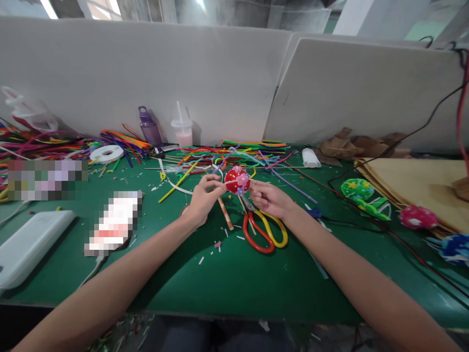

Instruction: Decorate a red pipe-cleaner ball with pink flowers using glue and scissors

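Observation:
A small red ball [237, 180] decorated with pink flowers and a white bead string is held above the green table [234, 278], between both hands. My left hand [203, 198] pinches its left side with closed fingers. On the other side my right hand [268, 198] grips it, fingers curled. Under the hands lie red and yellow scissors [264, 231] and a thin wooden stick [225, 214].
Colourful pipe cleaners [234, 155] are piled behind the hands and at the far left. A purple bottle [149, 126], a cup with a straw [182, 130] and a tape roll [107, 154] stand near the white partition. Finished decorated balls [418, 217] and cardboard sheets [417, 183] lie at right.

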`<state>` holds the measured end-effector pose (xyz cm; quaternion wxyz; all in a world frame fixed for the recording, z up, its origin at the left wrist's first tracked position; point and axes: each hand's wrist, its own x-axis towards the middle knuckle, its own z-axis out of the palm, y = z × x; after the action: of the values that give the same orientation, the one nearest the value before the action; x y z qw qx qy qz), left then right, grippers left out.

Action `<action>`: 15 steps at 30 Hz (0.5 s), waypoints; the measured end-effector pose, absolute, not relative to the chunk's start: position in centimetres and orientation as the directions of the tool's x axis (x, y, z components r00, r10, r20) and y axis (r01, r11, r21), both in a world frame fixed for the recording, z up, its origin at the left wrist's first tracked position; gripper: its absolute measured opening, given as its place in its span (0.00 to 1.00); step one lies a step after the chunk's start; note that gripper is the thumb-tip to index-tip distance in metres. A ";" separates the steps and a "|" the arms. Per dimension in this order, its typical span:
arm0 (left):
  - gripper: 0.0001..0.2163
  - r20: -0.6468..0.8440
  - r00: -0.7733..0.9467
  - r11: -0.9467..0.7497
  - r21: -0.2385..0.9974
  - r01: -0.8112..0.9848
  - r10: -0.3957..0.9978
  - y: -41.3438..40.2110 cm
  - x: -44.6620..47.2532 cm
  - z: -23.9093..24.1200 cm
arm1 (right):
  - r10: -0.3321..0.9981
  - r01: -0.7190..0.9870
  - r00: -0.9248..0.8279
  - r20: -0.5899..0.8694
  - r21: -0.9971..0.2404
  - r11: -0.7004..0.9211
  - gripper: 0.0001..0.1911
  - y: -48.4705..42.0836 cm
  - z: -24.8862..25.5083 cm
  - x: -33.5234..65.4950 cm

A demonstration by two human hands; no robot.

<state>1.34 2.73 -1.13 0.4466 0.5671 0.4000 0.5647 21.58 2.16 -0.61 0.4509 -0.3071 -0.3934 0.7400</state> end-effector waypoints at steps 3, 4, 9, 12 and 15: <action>0.03 0.310 0.022 -0.310 0.950 -0.029 0.950 2.7 1.4 -0.9 | 0.911 -0.429 -0.403 -0.089 -0.861 -0.273 0.14 2.2 -0.5 21.6; 0.03 0.316 0.017 -0.316 0.949 -0.027 0.949 2.6 1.4 -0.9 | 0.912 -0.429 -0.401 -0.086 -0.862 -0.270 0.14 2.2 -0.5 21.5; 0.03 0.324 -0.010 -0.324 0.944 -0.068 0.946 2.6 1.5 -0.7 | 0.915 -0.435 -0.397 -0.078 -0.862 -0.262 0.14 2.4 -0.7 21.2; 0.02 0.320 0.001 -0.320 0.945 -0.063 0.947 2.7 1.5 -0.9 | 0.914 -0.438 -0.398 -0.082 -0.858 -0.268 0.13 2.4 -0.8 21.1; 0.03 0.320 0.027 -0.319 0.947 -0.039 0.947 2.8 1.5 -1.2 | 0.913 -0.438 -0.397 -0.089 -0.856 -0.274 0.13 2.5 -1.1 21.1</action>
<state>1.45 2.76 -1.16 0.4291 0.5739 0.3955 0.5745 21.13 2.48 -1.05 0.4577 -0.3033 -0.3916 0.7384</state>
